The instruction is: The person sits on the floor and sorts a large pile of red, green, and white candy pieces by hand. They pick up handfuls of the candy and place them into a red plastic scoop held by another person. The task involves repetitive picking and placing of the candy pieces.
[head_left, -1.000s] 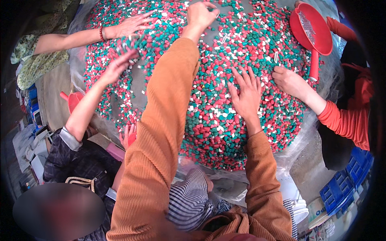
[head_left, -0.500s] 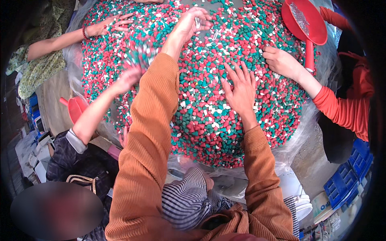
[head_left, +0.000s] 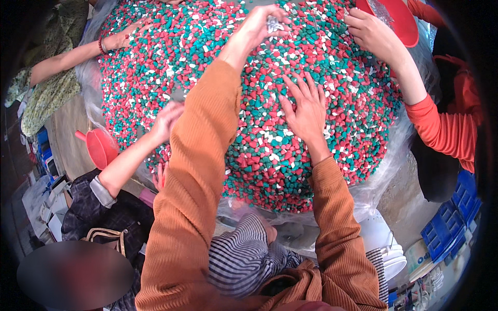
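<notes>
A wide heap of small red, green and white cone-like pieces (head_left: 270,140) spreads under both my hands. My left hand (head_left: 259,27) is over the far part of the heap, its fingers curled around a few small clear, shiny pieces (head_left: 273,23) whose kind I cannot make out. Nearer to me, my right hand (head_left: 306,111) lies palm down on the pieces, fingers spread and holding nothing.
A co-worker's red-sleeved arm (head_left: 438,124) reaches in from the right, near a red pan (head_left: 407,26). Two other people's hands (head_left: 168,119) (head_left: 122,40) work at the left, by a red scoop (head_left: 98,147). Clear plastic sheeting (head_left: 384,176) edges the heap; blue crates (head_left: 446,223) stand lower right.
My left hand has shifted slightly right, the clear pieces still in its fingers. My right hand stays almost in place. The red-sleeved co-worker's hand has moved farther away, toward the pan.
</notes>
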`<action>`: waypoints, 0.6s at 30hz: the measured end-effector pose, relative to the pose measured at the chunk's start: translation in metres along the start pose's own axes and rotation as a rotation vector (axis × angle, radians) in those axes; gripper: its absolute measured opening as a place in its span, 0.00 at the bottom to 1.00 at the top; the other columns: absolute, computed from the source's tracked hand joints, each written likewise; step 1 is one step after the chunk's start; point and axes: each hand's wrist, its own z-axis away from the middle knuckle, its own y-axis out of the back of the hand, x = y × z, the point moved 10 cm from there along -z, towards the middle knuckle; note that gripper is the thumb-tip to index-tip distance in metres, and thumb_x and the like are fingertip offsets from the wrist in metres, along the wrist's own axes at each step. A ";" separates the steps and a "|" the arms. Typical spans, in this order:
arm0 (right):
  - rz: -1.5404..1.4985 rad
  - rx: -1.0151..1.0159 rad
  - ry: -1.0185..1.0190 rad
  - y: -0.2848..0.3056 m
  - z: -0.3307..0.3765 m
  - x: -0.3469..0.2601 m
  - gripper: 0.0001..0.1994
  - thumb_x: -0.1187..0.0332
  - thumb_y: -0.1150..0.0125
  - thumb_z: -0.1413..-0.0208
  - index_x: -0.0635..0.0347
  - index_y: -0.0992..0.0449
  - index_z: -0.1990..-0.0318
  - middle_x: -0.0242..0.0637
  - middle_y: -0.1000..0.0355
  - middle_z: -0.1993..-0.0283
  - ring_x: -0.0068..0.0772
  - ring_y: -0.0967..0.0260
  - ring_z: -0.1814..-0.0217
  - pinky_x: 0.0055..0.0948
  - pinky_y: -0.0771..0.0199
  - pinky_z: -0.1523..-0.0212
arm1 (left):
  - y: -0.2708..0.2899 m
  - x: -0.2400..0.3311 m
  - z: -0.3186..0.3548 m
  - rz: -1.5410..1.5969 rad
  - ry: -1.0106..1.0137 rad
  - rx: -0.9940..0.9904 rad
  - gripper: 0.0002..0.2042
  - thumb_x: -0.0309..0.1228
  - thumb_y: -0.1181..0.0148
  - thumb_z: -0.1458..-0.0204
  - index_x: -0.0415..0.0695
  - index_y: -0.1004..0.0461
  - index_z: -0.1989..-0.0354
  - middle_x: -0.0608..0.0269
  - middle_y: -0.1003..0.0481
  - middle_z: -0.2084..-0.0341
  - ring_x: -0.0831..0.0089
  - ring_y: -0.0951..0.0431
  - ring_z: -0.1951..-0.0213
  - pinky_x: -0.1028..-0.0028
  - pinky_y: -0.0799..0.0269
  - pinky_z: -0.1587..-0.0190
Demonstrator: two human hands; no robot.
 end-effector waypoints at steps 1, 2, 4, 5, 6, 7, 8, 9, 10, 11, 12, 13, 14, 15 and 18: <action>-0.011 -0.001 0.008 -0.001 0.000 -0.006 0.24 0.54 0.47 0.41 0.46 0.31 0.38 0.36 0.38 0.33 0.43 0.53 0.25 0.51 0.59 0.28 | 0.001 -0.002 -0.014 -0.024 -0.041 0.001 0.11 0.37 0.39 0.52 0.43 0.23 0.66 0.56 0.23 0.72 0.63 0.22 0.72 0.66 0.25 0.67; -0.018 -0.005 0.016 -0.003 -0.001 -0.011 0.24 0.54 0.47 0.41 0.46 0.31 0.38 0.36 0.38 0.33 0.43 0.53 0.25 0.51 0.59 0.28 | 0.002 -0.007 -0.027 -0.044 -0.081 0.002 0.12 0.40 0.35 0.54 0.45 0.20 0.69 0.57 0.23 0.76 0.58 0.22 0.75 0.63 0.25 0.69; -0.015 -0.007 0.009 -0.003 -0.001 -0.008 0.24 0.54 0.47 0.41 0.46 0.31 0.38 0.36 0.38 0.33 0.43 0.53 0.25 0.51 0.60 0.28 | -0.024 0.022 -0.033 -0.868 -0.449 0.213 0.16 0.43 0.33 0.56 0.41 0.20 0.70 0.53 0.22 0.78 0.56 0.21 0.74 0.64 0.26 0.70; -0.010 -0.009 0.001 -0.005 0.000 -0.004 0.24 0.54 0.47 0.42 0.46 0.31 0.38 0.36 0.38 0.33 0.43 0.53 0.25 0.51 0.60 0.28 | -0.044 0.020 -0.035 -1.005 -0.500 0.217 0.19 0.44 0.32 0.58 0.38 0.20 0.71 0.48 0.22 0.79 0.55 0.19 0.71 0.62 0.25 0.67; 0.003 -0.009 -0.006 -0.003 0.000 -0.001 0.24 0.54 0.47 0.42 0.46 0.31 0.38 0.36 0.38 0.33 0.43 0.53 0.25 0.51 0.60 0.28 | -0.050 0.022 -0.030 -0.960 -0.445 0.322 0.21 0.46 0.30 0.60 0.37 0.20 0.69 0.45 0.21 0.75 0.53 0.19 0.69 0.60 0.24 0.65; 0.015 -0.008 -0.012 -0.003 0.001 0.002 0.24 0.54 0.47 0.42 0.46 0.31 0.38 0.36 0.38 0.33 0.43 0.53 0.25 0.51 0.60 0.28 | -0.063 0.021 -0.034 -1.147 -0.432 0.380 0.20 0.45 0.30 0.60 0.37 0.20 0.70 0.45 0.21 0.74 0.52 0.19 0.69 0.59 0.24 0.65; 0.021 -0.007 -0.012 -0.003 0.001 0.001 0.24 0.54 0.47 0.42 0.46 0.31 0.38 0.36 0.38 0.33 0.42 0.53 0.25 0.51 0.60 0.28 | -0.068 0.022 -0.037 -1.341 -0.417 0.447 0.19 0.43 0.30 0.60 0.36 0.20 0.71 0.44 0.21 0.72 0.51 0.20 0.68 0.59 0.24 0.64; 0.020 -0.011 -0.010 -0.003 0.000 -0.001 0.24 0.54 0.47 0.42 0.46 0.31 0.38 0.36 0.38 0.33 0.42 0.53 0.25 0.51 0.61 0.27 | -0.064 0.018 -0.042 -1.328 -0.353 0.435 0.17 0.41 0.32 0.58 0.37 0.20 0.70 0.46 0.21 0.71 0.52 0.19 0.68 0.60 0.24 0.65; 0.015 -0.017 -0.010 -0.004 0.001 -0.002 0.24 0.54 0.47 0.42 0.46 0.31 0.38 0.36 0.38 0.33 0.42 0.53 0.25 0.51 0.61 0.27 | -0.057 0.014 -0.045 -1.315 -0.289 0.423 0.15 0.40 0.33 0.56 0.38 0.20 0.69 0.48 0.20 0.70 0.53 0.19 0.69 0.61 0.24 0.65; 0.009 -0.019 -0.015 -0.004 0.000 -0.001 0.24 0.54 0.48 0.42 0.46 0.31 0.38 0.36 0.38 0.33 0.42 0.53 0.25 0.51 0.61 0.27 | -0.054 0.010 -0.048 -1.303 -0.227 0.407 0.14 0.38 0.35 0.54 0.38 0.20 0.69 0.50 0.20 0.69 0.55 0.19 0.69 0.62 0.23 0.66; 0.003 -0.023 -0.018 -0.005 0.000 -0.001 0.24 0.53 0.48 0.41 0.46 0.31 0.38 0.36 0.38 0.33 0.42 0.53 0.25 0.51 0.61 0.27 | -0.050 0.006 -0.047 -1.244 -0.200 0.401 0.12 0.38 0.35 0.55 0.42 0.19 0.69 0.53 0.20 0.69 0.60 0.19 0.67 0.64 0.23 0.63; 0.003 -0.023 -0.019 -0.006 0.000 -0.001 0.24 0.53 0.48 0.41 0.45 0.31 0.38 0.36 0.38 0.33 0.43 0.52 0.26 0.50 0.61 0.27 | -0.045 0.002 -0.043 -1.185 -0.172 0.397 0.10 0.38 0.35 0.56 0.46 0.18 0.70 0.55 0.19 0.69 0.66 0.19 0.65 0.66 0.22 0.60; 0.014 -0.008 -0.016 -0.005 0.002 0.002 0.24 0.53 0.48 0.41 0.45 0.31 0.38 0.36 0.38 0.33 0.43 0.52 0.26 0.50 0.61 0.27 | -0.043 -0.001 -0.038 -1.127 -0.143 0.387 0.08 0.38 0.35 0.57 0.50 0.17 0.71 0.58 0.19 0.68 0.71 0.19 0.64 0.68 0.22 0.58; 0.023 0.004 -0.009 -0.004 0.002 0.005 0.24 0.53 0.48 0.41 0.45 0.31 0.38 0.37 0.38 0.33 0.43 0.52 0.26 0.50 0.61 0.27 | -0.045 0.004 -0.033 -0.936 -0.212 0.317 0.07 0.38 0.33 0.58 0.52 0.16 0.72 0.58 0.18 0.67 0.71 0.18 0.66 0.67 0.23 0.58; 0.005 0.014 0.063 -0.009 -0.003 -0.019 0.25 0.51 0.49 0.41 0.44 0.31 0.37 0.37 0.38 0.33 0.43 0.51 0.26 0.50 0.60 0.28 | -0.010 0.006 -0.008 0.033 -0.148 -0.151 0.09 0.32 0.42 0.48 0.41 0.21 0.62 0.55 0.20 0.68 0.60 0.20 0.68 0.65 0.23 0.64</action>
